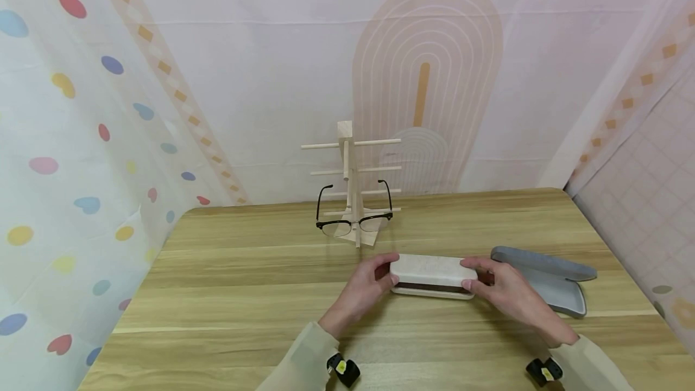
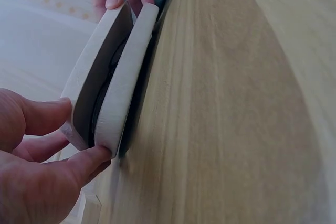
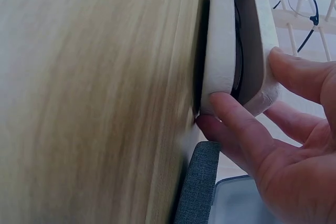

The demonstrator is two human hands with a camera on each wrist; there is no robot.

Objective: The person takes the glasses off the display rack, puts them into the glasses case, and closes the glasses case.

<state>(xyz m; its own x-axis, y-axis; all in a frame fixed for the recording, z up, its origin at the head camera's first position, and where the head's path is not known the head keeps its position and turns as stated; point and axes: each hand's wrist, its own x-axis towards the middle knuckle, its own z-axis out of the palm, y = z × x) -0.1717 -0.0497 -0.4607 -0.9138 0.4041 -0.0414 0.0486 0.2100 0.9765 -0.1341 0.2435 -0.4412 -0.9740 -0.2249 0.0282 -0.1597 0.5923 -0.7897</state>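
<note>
Tabletop [image 1: 228, 282]: both hands [image 1: 362, 287] pinch white case [image 1: 432, 270], seemingly ajar.

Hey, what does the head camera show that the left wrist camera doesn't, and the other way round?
Only the head view shows the wooden glasses stand with black-framed glasses hung on it, and all of the open grey fabric case to the right. Only the left wrist view looks into the gap of the white clamshell glasses case, where the dark lining shows. Both show that case on the wooden table, slightly ajar, with the left hand and right hand gripping its two ends.
</note>
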